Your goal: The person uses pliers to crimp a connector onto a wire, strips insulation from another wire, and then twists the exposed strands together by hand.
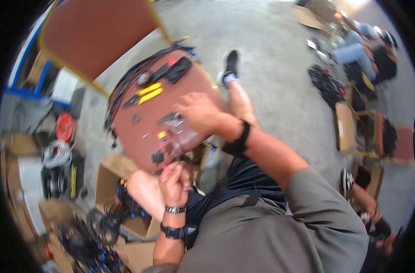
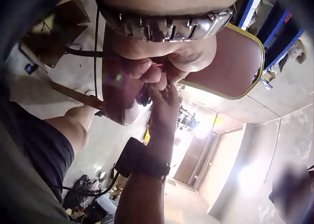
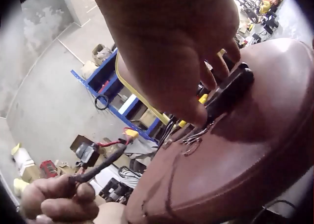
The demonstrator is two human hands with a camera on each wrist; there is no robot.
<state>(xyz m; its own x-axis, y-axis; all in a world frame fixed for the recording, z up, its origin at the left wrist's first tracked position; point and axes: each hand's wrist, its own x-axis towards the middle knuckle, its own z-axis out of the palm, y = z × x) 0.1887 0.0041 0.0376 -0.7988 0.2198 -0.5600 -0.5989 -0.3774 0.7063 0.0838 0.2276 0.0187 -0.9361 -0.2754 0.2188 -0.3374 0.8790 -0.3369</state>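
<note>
The left hand [image 1: 174,182] pinches a dark sleeved cable [image 3: 105,165] between thumb and fingers. The cable has red wire and a yellow connector [image 3: 131,133] at its free end, standing over the near-left part of the brown seat [image 1: 139,129]. In the right wrist view, the right hand [image 3: 181,62] reaches down over the seat, thumb and fingers around a black-handled tool [image 3: 230,94]. Its metal end [image 3: 195,134] lies near the seat surface. The head view shows the right hand [image 1: 200,113] partly covering this tool. Little of either grip shows in the left wrist view.
Yellow-handled pliers [image 1: 149,93], a dark tool with a red part [image 1: 164,70], a small ring [image 1: 135,118] and black cables [image 1: 121,86] lie on the seat. A second brown chair [image 1: 98,36] stands behind. Boxes of wires [image 1: 121,195] are at lower left; people sit at right.
</note>
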